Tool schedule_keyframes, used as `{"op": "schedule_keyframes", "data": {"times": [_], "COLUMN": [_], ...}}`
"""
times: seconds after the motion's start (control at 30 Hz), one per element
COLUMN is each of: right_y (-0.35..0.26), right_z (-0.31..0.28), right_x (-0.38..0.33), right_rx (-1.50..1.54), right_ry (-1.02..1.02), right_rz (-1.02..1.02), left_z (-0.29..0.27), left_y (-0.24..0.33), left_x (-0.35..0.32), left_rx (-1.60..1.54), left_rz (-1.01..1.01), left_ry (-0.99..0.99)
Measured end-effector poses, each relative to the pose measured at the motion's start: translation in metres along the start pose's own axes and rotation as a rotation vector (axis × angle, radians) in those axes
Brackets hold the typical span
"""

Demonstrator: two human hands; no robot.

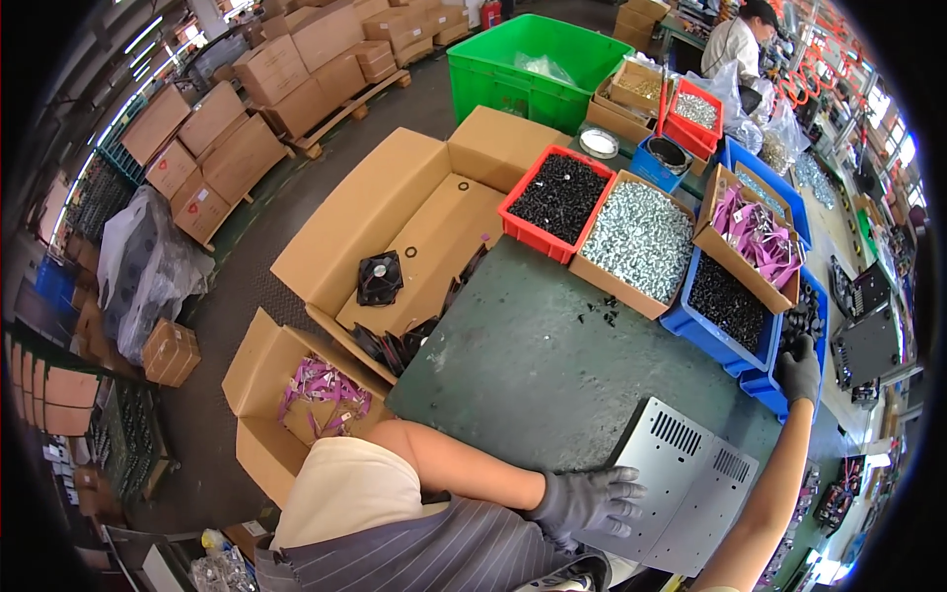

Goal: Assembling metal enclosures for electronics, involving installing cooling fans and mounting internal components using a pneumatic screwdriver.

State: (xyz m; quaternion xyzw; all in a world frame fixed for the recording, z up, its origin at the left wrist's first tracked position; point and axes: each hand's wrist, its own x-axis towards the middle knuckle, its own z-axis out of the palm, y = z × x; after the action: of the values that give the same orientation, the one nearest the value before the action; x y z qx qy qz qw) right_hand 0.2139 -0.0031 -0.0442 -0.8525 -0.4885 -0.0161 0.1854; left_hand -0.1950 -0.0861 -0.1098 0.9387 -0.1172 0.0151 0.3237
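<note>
A grey perforated metal panel (681, 483) with two rows of slots lies tilted at the front right edge of the green worktable. My left hand (592, 503), in a dark grey glove, rests on its left edge with the fingers stretched out. At the right, my gloved right hand (799, 369) reaches into the near end of a blue bin (764, 387) holding black parts (804, 318). Its fingertips are partly lost among those dark parts, so any grip is hidden. Beside it stands another blue bin (715, 340) full of small black pieces (728, 298).
A red bin (508, 215) of black screws and a cardboard tray (621, 284) of silver fasteners line the table's back. Purple strips (755, 235) fill a raised box. Left, a large carton (355, 212) holds a black fan (380, 278). A co-worker (735, 44) stands far right.
</note>
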Motion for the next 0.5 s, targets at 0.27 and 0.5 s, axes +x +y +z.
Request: {"op": "schedule_keyframes", "data": {"times": [0.27, 0.5], "right_y": [0.074, 0.080], "right_z": [0.026, 0.021], "right_x": [0.022, 0.022], "right_rx": [0.600, 0.945], "right_ry": [0.046, 0.155], "right_rz": [0.121, 0.163], "left_z": [0.004, 0.003], "left_y": [-0.002, -0.002], "left_x": [0.003, 0.002], "left_rx": [-0.045, -0.042], "left_rz": [0.006, -0.001], "left_ry": [0.022, 0.026]}}
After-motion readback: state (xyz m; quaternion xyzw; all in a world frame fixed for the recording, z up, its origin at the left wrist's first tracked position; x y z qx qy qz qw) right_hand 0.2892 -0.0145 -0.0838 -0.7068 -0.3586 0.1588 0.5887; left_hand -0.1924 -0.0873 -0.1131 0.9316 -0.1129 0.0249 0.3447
